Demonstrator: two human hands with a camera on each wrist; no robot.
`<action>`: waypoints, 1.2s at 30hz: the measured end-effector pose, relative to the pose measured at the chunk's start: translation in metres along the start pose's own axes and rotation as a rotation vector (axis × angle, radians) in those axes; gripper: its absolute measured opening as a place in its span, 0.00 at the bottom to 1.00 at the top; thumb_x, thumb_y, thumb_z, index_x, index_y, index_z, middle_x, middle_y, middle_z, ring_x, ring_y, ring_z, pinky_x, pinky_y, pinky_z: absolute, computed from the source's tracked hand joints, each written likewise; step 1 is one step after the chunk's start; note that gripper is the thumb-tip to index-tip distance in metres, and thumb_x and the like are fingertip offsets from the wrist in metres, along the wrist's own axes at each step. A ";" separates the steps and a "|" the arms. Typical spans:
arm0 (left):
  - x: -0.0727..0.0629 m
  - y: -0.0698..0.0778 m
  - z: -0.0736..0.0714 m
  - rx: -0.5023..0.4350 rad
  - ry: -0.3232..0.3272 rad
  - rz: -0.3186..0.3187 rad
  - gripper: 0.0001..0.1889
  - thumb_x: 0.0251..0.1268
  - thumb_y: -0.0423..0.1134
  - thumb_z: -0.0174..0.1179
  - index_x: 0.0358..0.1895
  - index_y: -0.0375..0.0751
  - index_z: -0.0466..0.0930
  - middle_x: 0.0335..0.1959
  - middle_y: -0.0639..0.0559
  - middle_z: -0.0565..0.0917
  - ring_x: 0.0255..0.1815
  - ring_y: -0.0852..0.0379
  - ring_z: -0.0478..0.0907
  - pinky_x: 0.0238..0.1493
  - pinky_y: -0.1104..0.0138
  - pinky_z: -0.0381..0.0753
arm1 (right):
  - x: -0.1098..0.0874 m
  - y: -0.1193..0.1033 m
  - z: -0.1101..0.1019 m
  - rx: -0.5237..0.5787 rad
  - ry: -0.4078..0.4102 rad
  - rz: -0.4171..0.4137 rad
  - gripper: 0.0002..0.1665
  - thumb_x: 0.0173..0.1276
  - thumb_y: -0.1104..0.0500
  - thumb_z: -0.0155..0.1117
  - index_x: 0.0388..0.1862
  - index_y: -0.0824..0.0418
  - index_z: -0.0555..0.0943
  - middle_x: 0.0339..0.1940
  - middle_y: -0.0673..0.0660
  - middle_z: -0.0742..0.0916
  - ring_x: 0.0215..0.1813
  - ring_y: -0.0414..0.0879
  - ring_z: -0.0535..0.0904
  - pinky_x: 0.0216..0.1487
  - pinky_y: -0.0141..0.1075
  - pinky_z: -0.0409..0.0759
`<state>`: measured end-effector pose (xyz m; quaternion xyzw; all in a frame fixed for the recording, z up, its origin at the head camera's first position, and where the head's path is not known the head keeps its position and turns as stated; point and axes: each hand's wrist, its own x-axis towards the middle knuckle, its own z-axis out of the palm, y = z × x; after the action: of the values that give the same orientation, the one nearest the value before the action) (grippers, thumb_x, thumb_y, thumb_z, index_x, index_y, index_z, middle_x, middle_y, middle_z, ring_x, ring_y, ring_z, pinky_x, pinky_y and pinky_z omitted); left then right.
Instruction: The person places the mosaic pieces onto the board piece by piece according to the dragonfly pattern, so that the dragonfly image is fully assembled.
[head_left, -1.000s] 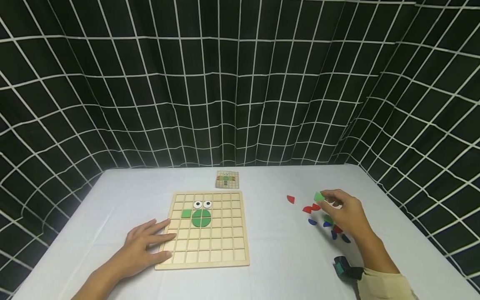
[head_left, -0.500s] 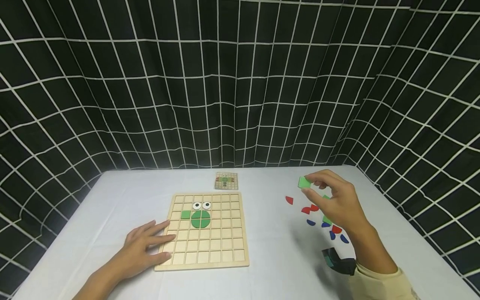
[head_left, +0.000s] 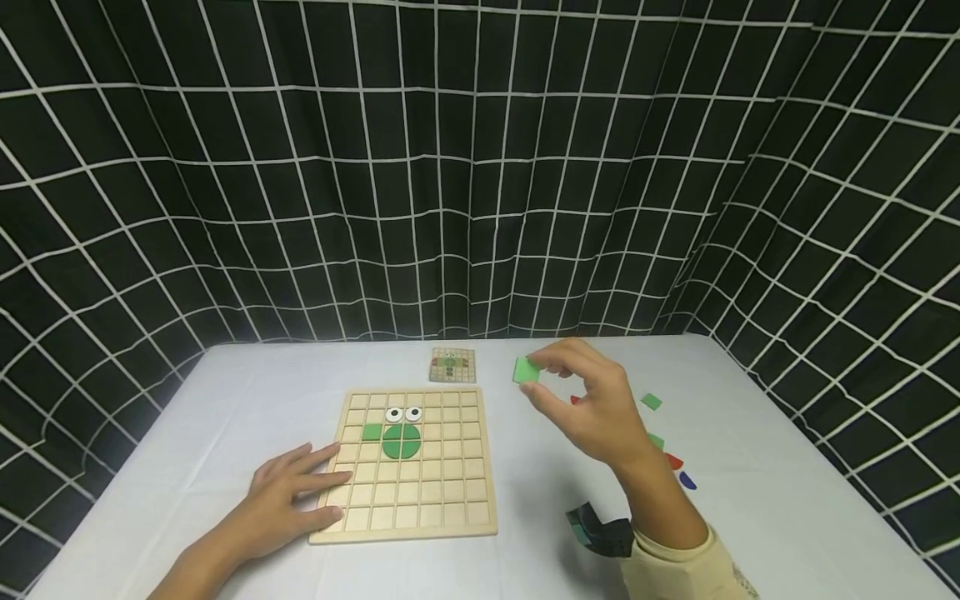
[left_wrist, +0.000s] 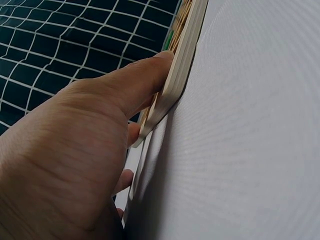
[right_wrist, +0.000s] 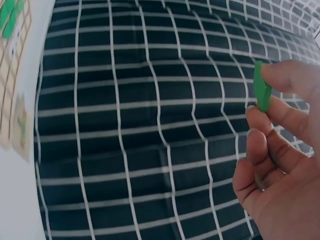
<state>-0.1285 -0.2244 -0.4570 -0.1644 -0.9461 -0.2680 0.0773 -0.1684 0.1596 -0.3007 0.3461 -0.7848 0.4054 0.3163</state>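
Between thumb and forefinger, my right hand pinches a light green square tile, held above the table to the right of the wooden grid board. The right wrist view shows that green tile nearly edge-on. My left hand rests with spread fingers on the board's left edge; in the left wrist view the thumb lies on the rim. Set on the board are two white eye discs, a dark green circle of quarter pieces and a light green square left of it.
Behind the board lies a small pattern card with a coloured figure. Loose pieces lie on the white table at right: a green tile, a red piece, a blue piece; others are hidden behind my right arm. A black gridded curtain surrounds the table.
My right hand has carried the green tile left from the loose pieces toward the board, uncovering a green tile on the table. The left hand and the board look unchanged.
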 end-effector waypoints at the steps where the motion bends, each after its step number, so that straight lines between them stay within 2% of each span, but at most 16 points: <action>1: 0.000 0.000 0.000 0.002 -0.002 0.000 0.22 0.48 0.61 0.65 0.50 0.68 0.80 0.66 0.54 0.70 0.69 0.38 0.57 0.63 0.41 0.46 | 0.001 -0.002 0.004 0.005 -0.002 -0.001 0.16 0.49 0.68 0.72 0.39 0.59 0.83 0.36 0.50 0.86 0.37 0.40 0.75 0.40 0.33 0.75; 7: 0.000 0.001 -0.001 0.010 0.001 0.007 0.22 0.48 0.61 0.64 0.50 0.67 0.80 0.67 0.54 0.70 0.69 0.39 0.57 0.64 0.41 0.46 | 0.006 -0.014 0.029 0.063 -0.026 0.028 0.15 0.51 0.66 0.71 0.40 0.58 0.83 0.38 0.49 0.86 0.40 0.41 0.77 0.41 0.37 0.77; 21: -0.001 0.001 -0.003 0.001 -0.005 0.002 0.22 0.48 0.61 0.64 0.50 0.66 0.81 0.66 0.53 0.70 0.69 0.39 0.56 0.63 0.40 0.46 | 0.014 -0.021 0.091 0.164 -0.093 0.070 0.13 0.53 0.62 0.71 0.39 0.58 0.83 0.39 0.49 0.86 0.41 0.42 0.78 0.41 0.36 0.78; 28: 0.000 0.000 -0.002 0.004 -0.013 -0.009 0.22 0.48 0.62 0.64 0.50 0.67 0.81 0.67 0.54 0.70 0.69 0.39 0.56 0.63 0.40 0.46 | 0.013 -0.018 0.121 0.131 -0.141 0.111 0.13 0.54 0.60 0.71 0.39 0.59 0.83 0.38 0.49 0.86 0.42 0.39 0.78 0.43 0.33 0.79; 36: 0.000 0.000 -0.001 -0.002 -0.024 -0.010 0.22 0.49 0.63 0.63 0.50 0.68 0.80 0.67 0.54 0.69 0.69 0.39 0.56 0.63 0.39 0.45 | 0.009 -0.016 0.152 0.074 -0.237 0.222 0.13 0.57 0.55 0.69 0.42 0.56 0.83 0.39 0.48 0.85 0.42 0.41 0.78 0.42 0.31 0.79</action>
<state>-0.1286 -0.2249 -0.4561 -0.1630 -0.9476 -0.2672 0.0646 -0.1934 0.0202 -0.3584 0.3140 -0.8345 0.4229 0.1616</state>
